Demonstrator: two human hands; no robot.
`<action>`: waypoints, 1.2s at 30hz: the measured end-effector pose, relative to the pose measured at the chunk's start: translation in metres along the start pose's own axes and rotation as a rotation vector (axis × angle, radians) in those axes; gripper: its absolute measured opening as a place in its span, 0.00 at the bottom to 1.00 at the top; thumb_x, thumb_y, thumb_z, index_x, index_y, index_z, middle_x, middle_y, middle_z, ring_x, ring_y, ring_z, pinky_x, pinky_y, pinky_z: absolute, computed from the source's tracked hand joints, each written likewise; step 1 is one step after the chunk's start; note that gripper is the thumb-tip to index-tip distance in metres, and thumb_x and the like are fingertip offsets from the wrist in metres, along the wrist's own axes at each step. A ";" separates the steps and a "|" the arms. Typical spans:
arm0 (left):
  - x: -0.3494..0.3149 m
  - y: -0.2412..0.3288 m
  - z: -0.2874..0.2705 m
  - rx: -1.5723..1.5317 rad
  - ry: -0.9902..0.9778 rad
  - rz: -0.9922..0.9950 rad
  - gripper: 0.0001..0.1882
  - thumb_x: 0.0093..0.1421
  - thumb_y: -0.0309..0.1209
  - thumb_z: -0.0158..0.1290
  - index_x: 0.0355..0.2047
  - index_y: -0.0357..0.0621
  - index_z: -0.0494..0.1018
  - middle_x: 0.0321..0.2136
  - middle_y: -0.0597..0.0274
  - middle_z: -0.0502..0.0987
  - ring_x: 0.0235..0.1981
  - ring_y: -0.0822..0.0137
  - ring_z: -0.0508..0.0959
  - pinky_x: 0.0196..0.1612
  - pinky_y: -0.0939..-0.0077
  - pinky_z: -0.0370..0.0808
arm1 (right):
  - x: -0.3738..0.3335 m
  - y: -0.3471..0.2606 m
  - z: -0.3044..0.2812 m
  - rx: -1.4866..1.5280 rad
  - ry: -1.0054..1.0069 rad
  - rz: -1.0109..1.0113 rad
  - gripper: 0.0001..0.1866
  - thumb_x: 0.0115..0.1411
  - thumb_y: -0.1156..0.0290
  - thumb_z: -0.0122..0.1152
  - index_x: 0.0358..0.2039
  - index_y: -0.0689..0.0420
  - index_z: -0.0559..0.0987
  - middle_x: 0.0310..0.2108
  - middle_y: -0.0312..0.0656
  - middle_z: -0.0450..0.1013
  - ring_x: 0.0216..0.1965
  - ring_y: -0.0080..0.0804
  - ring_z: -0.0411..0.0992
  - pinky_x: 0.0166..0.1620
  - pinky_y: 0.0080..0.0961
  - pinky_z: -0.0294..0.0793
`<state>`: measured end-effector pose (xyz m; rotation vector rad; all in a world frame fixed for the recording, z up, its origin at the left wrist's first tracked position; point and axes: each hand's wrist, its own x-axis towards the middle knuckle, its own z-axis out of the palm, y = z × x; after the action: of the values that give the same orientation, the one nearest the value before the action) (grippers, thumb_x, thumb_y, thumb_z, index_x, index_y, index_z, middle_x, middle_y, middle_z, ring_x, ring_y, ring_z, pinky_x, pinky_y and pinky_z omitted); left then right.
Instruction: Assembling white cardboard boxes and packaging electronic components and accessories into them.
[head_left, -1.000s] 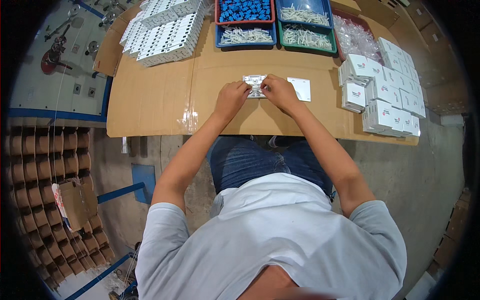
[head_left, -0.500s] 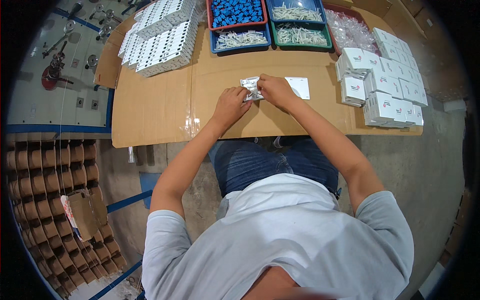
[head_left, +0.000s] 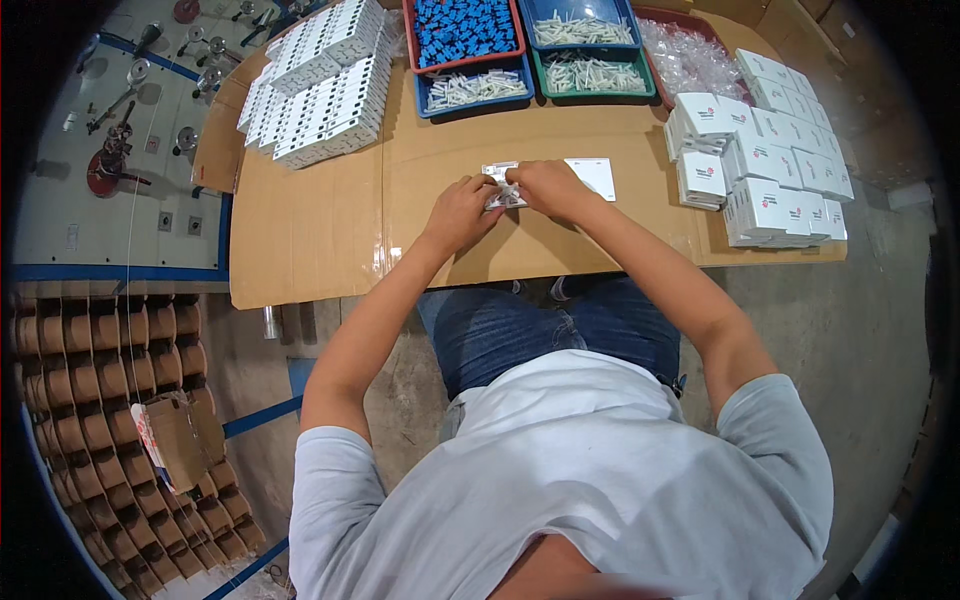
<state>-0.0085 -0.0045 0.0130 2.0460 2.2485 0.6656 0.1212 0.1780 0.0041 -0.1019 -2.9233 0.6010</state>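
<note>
A small white box [head_left: 497,172] lies open on the cardboard-covered table, with small white pieces showing inside it. My left hand [head_left: 462,212] is closed at the box's left side, fingertips at its near left edge. From the right, my right hand [head_left: 547,187] reaches over the box with its fingers bent down into it. What those fingertips pinch, if anything, is hidden beneath the hand. A flat white panel [head_left: 597,178] lies just right of the box, partly behind my right hand; whether it is joined to the box I cannot tell.
Stacked white boxes stand at the left [head_left: 330,130] and right [head_left: 762,200]. Along the back are a red tray of blue parts [head_left: 468,68], a blue tray [head_left: 475,112] and a green tray [head_left: 600,98] of white sticks, and clear plastic bags [head_left: 690,60]. Cardboard dividers [head_left: 95,380] stand lower left.
My right hand has tipped down further over the box, its fingers reaching lower into it. My left hand stays at the box's left side. The whole view has shifted slightly.
</note>
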 end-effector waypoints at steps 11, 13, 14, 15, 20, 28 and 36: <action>-0.013 0.002 0.011 -0.133 0.168 -0.040 0.15 0.56 0.30 0.66 0.42 0.38 0.77 0.44 0.54 0.79 0.44 0.53 0.80 0.44 0.64 0.79 | -0.003 0.003 0.013 -0.067 0.050 -0.014 0.09 0.59 0.68 0.63 0.38 0.53 0.85 0.37 0.43 0.77 0.37 0.47 0.79 0.40 0.44 0.79; -0.011 0.001 0.010 -0.117 0.168 -0.029 0.15 0.56 0.30 0.65 0.42 0.38 0.77 0.44 0.54 0.78 0.43 0.53 0.80 0.44 0.63 0.79 | -0.002 0.000 0.013 -0.022 0.164 0.002 0.08 0.58 0.68 0.63 0.36 0.53 0.85 0.37 0.42 0.77 0.37 0.46 0.79 0.40 0.43 0.79; -0.009 0.000 0.008 -0.098 0.144 -0.027 0.16 0.56 0.31 0.65 0.42 0.38 0.77 0.45 0.54 0.78 0.43 0.53 0.79 0.44 0.63 0.79 | -0.002 0.000 0.013 -0.021 0.164 -0.001 0.08 0.58 0.68 0.63 0.36 0.53 0.85 0.37 0.42 0.77 0.37 0.46 0.79 0.40 0.43 0.79; -0.008 -0.001 0.007 -0.078 0.120 -0.024 0.16 0.56 0.32 0.65 0.42 0.38 0.77 0.45 0.54 0.78 0.42 0.53 0.79 0.44 0.62 0.79 | -0.003 0.000 0.012 0.002 0.168 -0.007 0.06 0.58 0.69 0.61 0.33 0.54 0.85 0.35 0.44 0.77 0.36 0.48 0.79 0.38 0.45 0.79; -0.003 0.004 -0.001 -0.070 0.049 -0.032 0.16 0.57 0.34 0.64 0.42 0.39 0.76 0.44 0.55 0.78 0.44 0.52 0.78 0.46 0.60 0.78 | -0.001 0.001 0.008 -0.029 0.074 0.010 0.06 0.58 0.68 0.64 0.35 0.52 0.85 0.36 0.43 0.78 0.36 0.46 0.79 0.40 0.44 0.79; -0.003 0.013 0.001 -0.031 0.014 -0.081 0.15 0.58 0.35 0.62 0.41 0.39 0.75 0.40 0.54 0.76 0.43 0.51 0.76 0.47 0.60 0.76 | 0.006 -0.012 0.009 -0.228 0.050 0.139 0.05 0.53 0.71 0.63 0.31 0.54 0.85 0.34 0.46 0.80 0.38 0.45 0.82 0.39 0.43 0.80; -0.010 0.023 0.016 -0.342 0.188 -0.345 0.31 0.52 0.36 0.69 0.52 0.38 0.68 0.51 0.47 0.71 0.51 0.48 0.75 0.55 0.57 0.74 | -0.022 0.003 -0.003 0.008 0.232 0.157 0.08 0.53 0.70 0.65 0.34 0.55 0.84 0.40 0.46 0.78 0.39 0.49 0.79 0.43 0.45 0.79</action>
<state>0.0198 -0.0087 0.0032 1.4516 2.2997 1.1483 0.1431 0.1802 0.0027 -0.3771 -2.7050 0.5799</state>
